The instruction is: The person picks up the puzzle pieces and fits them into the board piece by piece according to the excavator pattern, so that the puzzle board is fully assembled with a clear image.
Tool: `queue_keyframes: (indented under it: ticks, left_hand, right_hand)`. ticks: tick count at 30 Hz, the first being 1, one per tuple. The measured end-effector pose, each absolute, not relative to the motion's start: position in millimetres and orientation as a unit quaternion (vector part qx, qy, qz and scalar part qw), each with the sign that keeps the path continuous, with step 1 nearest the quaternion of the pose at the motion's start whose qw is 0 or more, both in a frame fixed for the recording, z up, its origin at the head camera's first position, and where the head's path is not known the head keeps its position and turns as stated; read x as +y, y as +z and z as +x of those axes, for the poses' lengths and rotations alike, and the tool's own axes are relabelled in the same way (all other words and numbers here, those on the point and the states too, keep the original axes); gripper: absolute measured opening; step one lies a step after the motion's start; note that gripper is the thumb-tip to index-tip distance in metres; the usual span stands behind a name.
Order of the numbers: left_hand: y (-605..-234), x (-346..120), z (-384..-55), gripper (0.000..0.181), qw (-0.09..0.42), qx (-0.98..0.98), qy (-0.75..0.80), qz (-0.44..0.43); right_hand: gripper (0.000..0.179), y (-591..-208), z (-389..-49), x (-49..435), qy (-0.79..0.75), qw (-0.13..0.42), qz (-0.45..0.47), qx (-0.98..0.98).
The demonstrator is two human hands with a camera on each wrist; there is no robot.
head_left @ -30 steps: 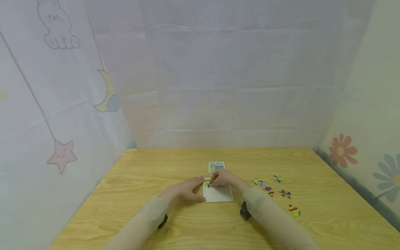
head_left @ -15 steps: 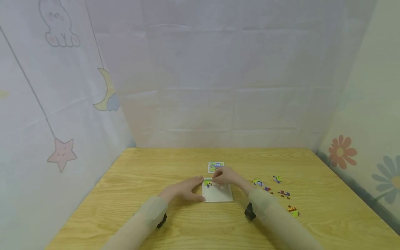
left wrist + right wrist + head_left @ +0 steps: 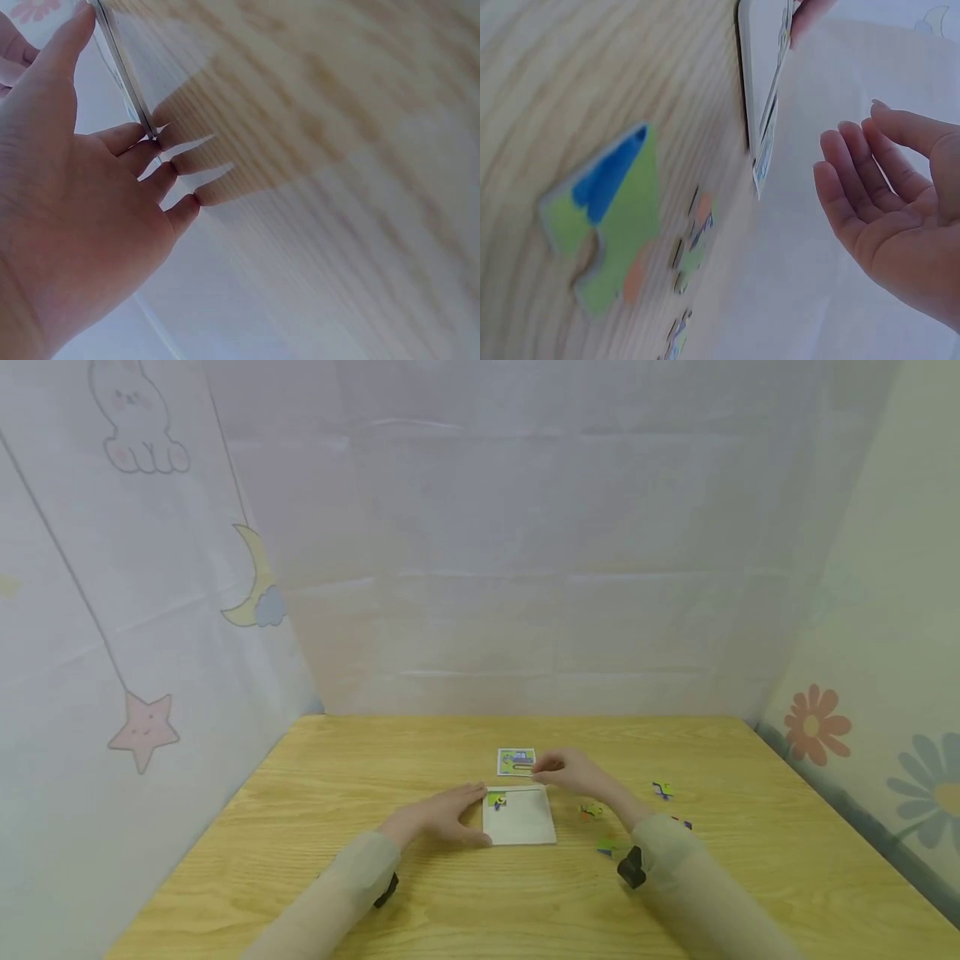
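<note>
A white puzzle tray [image 3: 525, 822] lies on the table in the head view, with green, yellow and purple jigsaw pieces [image 3: 497, 799] in its far left corner. My left hand [image 3: 442, 817] rests along the tray's left side. In the left wrist view its thumb reaches one corner and its straight fingers [image 3: 184, 214] touch the table by the other. Raised past the tray's far right corner is my right hand [image 3: 568, 770]. Its fingers, loosely curved in the right wrist view, hold nothing. A large green and blue jigsaw piece [image 3: 634, 202] lies below that hand on the table.
Beyond the tray lies a picture card [image 3: 514, 762], partly overlapped by the right fingertips. Several loose jigsaw pieces are spread to the right, including one at the far right [image 3: 663, 790] and one near the tray [image 3: 591, 810]. The right forearm covers part of this area.
My right hand has moved off the pieces in the tray's corner, rightward and away, and its fingers have loosened. The left hand has stayed at the tray's side.
</note>
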State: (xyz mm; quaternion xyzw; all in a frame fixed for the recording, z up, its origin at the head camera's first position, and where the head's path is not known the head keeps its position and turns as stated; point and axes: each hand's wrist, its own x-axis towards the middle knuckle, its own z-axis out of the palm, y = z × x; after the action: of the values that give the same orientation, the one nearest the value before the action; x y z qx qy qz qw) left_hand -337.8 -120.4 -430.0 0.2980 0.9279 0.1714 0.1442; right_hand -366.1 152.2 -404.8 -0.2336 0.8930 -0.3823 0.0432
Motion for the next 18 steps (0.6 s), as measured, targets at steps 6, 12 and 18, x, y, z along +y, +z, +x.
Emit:
queue_keyframes:
  ticks: [6, 12, 18]
  left_hand:
    - [-429, -120, -336, 0.088, 0.143, 0.927, 0.172, 0.302]
    - [-433, -121, -338, 0.089, 0.139, 0.928, 0.174, 0.297]
    - [-432, -120, -338, 0.091, 0.136, 0.929, 0.170, 0.298]
  right_hand:
    - [0.022, -399, -361, 170, -0.386, 0.036, -0.232, 0.892]
    - [0.024, -401, -361, 189, -0.396, 0.028, -0.221, 0.891]
    - [0.023, -400, -357, 211, -0.407, 0.022, -0.207, 0.889]
